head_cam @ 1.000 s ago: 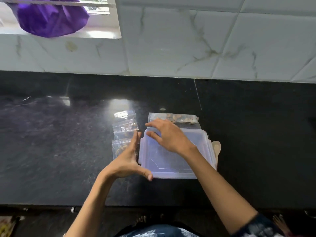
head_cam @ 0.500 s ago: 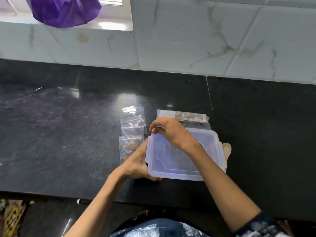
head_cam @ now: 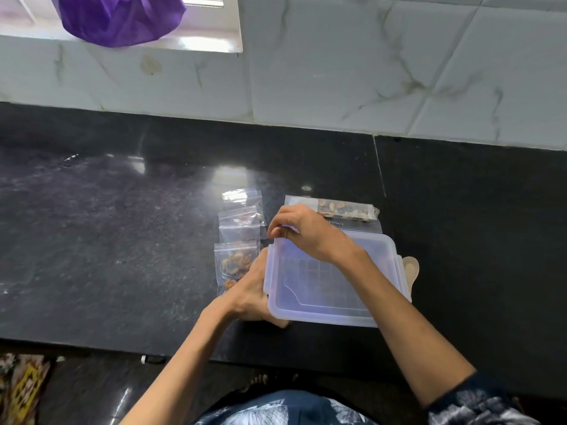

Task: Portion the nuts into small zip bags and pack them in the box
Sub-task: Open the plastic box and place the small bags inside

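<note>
A clear plastic box [head_cam: 334,305] with its lid on stands on the black counter. My right hand [head_cam: 302,233] curls over the lid's far left corner and pinches its edge. My left hand [head_cam: 250,294] grips the box's left side near the front corner. Three small zip bags with nuts [head_cam: 236,265] lie in a column just left of the box. A long clear packet of nuts [head_cam: 346,210] lies behind the box.
A wooden spoon [head_cam: 410,269] pokes out at the box's right side. The tiled wall [head_cam: 368,72] rises behind the counter, with a purple cloth [head_cam: 119,18] hanging at the window. The counter's front edge [head_cam: 92,346] runs close to my body.
My right hand went from lying flat on the lid to curling over its far left corner. My left hand closed in from beside the box and now grips its left side.
</note>
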`<state>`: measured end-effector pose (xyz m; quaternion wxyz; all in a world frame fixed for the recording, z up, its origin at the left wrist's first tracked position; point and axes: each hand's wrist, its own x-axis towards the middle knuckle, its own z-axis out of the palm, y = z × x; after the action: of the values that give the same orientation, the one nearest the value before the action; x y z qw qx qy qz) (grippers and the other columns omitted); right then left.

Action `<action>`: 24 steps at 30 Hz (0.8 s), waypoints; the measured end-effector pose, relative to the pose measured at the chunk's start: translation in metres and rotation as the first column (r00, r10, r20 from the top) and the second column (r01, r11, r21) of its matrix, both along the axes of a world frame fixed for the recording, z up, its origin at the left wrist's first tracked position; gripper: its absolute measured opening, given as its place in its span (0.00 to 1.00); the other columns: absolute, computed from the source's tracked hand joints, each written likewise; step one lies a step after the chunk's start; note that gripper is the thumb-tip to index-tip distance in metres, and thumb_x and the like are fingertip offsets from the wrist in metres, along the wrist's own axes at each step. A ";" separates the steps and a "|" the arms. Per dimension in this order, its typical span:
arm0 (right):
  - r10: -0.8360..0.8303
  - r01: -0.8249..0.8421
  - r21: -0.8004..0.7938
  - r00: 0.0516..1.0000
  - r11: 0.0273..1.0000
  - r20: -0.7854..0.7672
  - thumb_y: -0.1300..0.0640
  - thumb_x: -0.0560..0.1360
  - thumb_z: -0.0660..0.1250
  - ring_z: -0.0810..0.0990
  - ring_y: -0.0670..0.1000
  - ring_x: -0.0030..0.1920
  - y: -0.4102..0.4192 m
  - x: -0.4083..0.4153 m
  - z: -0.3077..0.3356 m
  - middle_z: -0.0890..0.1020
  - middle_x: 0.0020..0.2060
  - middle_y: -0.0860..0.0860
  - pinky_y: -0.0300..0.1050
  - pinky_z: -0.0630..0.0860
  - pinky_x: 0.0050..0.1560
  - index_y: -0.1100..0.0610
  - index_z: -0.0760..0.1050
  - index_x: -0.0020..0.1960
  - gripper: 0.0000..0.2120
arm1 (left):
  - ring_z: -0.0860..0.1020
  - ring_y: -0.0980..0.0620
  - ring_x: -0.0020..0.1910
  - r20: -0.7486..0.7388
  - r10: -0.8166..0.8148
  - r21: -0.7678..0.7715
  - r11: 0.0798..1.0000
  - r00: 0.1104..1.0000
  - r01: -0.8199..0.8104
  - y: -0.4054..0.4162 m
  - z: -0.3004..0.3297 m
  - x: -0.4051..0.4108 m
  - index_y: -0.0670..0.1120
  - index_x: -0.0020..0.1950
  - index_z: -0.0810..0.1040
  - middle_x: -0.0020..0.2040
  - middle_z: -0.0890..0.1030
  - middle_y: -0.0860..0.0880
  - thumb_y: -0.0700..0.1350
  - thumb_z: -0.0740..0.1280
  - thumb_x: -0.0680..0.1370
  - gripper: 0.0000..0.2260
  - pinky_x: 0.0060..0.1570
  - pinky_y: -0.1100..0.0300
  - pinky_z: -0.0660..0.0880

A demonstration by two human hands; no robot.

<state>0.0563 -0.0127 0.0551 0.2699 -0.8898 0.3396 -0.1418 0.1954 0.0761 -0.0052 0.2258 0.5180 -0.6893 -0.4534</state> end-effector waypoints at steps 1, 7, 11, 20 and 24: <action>0.053 -0.054 -0.011 0.994 0.998 -0.097 0.51 0.79 0.61 0.72 0.48 0.47 0.001 0.001 0.000 0.80 0.50 0.49 0.42 0.71 0.49 0.54 0.82 0.53 0.12 | 0.68 0.59 0.61 0.009 0.008 0.000 1.000 1.000 -0.008 -0.001 -0.002 0.000 0.57 0.68 0.53 0.62 0.65 0.53 0.52 0.75 0.56 0.46 0.58 0.69 0.69; 0.098 -0.140 -0.152 0.963 0.979 -0.252 0.34 0.75 0.55 0.65 0.46 0.46 0.017 0.008 -0.009 0.73 0.40 0.39 0.45 0.60 0.51 0.49 0.79 0.43 0.22 | 0.72 0.56 0.38 0.143 -0.036 0.066 0.997 0.989 0.026 0.000 0.004 -0.006 0.43 0.52 0.74 0.44 0.76 0.46 0.41 0.75 0.61 0.22 0.37 0.65 0.72; 0.127 -0.172 -0.154 0.955 0.973 -0.267 0.35 0.73 0.60 0.63 0.44 0.47 0.014 0.009 -0.012 0.72 0.41 0.39 0.44 0.57 0.54 0.50 0.76 0.41 0.19 | 0.74 0.46 0.39 0.104 -0.023 0.114 0.993 0.994 0.011 0.003 0.006 -0.005 0.39 0.48 0.76 0.43 0.78 0.39 0.43 0.73 0.60 0.19 0.42 0.46 0.75; 0.299 -0.301 0.025 0.926 0.953 -0.232 0.39 0.71 0.68 0.73 0.49 0.43 0.013 0.027 0.005 0.78 0.40 0.48 0.40 0.61 0.44 0.55 0.78 0.38 0.19 | 0.68 0.55 0.56 0.254 0.013 0.160 0.986 0.967 -0.055 0.004 0.016 -0.007 0.50 0.65 0.62 0.54 0.65 0.55 0.40 0.77 0.66 0.33 0.49 0.69 0.64; 0.261 -0.251 0.072 0.938 0.965 -0.229 0.38 0.71 0.68 0.73 0.50 0.41 0.015 0.022 -0.004 0.76 0.36 0.50 0.41 0.59 0.48 0.58 0.75 0.34 0.22 | 0.67 0.55 0.55 0.286 -0.024 0.205 0.978 0.958 -0.037 0.004 0.013 -0.005 0.48 0.67 0.65 0.56 0.67 0.53 0.43 0.76 0.66 0.33 0.48 0.70 0.64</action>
<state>0.0782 0.0020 0.0516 0.2622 -0.9310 0.2536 0.0087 0.1905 0.0804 0.0080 0.0695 0.6014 -0.6617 -0.4422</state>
